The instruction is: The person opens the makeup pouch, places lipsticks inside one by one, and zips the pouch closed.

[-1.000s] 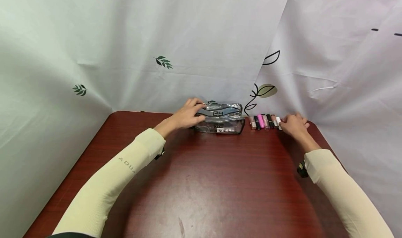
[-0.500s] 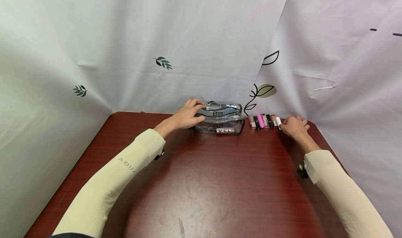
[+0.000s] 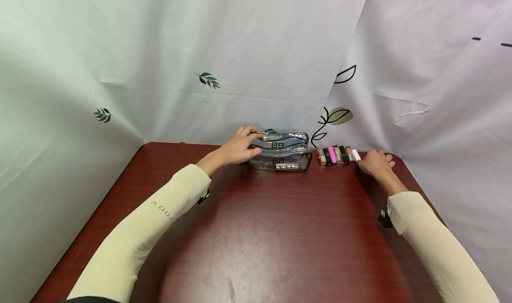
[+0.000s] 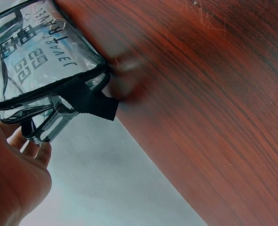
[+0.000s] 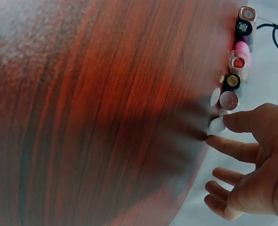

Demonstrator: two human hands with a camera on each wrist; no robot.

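Note:
My left hand (image 3: pixel 238 146) holds the left end of a clear, black-edged zip pouch (image 3: pixel 298 163) lying at the table's far edge. In the left wrist view, its fingers (image 4: pixel 44 153) are at the pouch's end by the zipper, partly hidden behind it; a black strap (image 4: pixel 89 100) hangs there. My right hand (image 3: pixel 377 164) is at the right end of a row of lipsticks. Its thumb and forefinger pinch a white lipstick tube (image 5: pixel 217 125), whose lower part is covered in the head view. A bright pink lipstick (image 3: pixel 332 154) lies among the others, left of it.
The dark red wooden table (image 3: pixel 264 232) stretches toward me. White cloth (image 3: pixel 260 49) with leaf prints hangs behind its far edge and along both sides. More lipsticks, among them a black one (image 3: pixel 344 154), lie close together between the pouch and my right hand.
The white lipstick tube's top has tilted left as my right hand shifted slightly. My left hand and the pouch have hardly moved.

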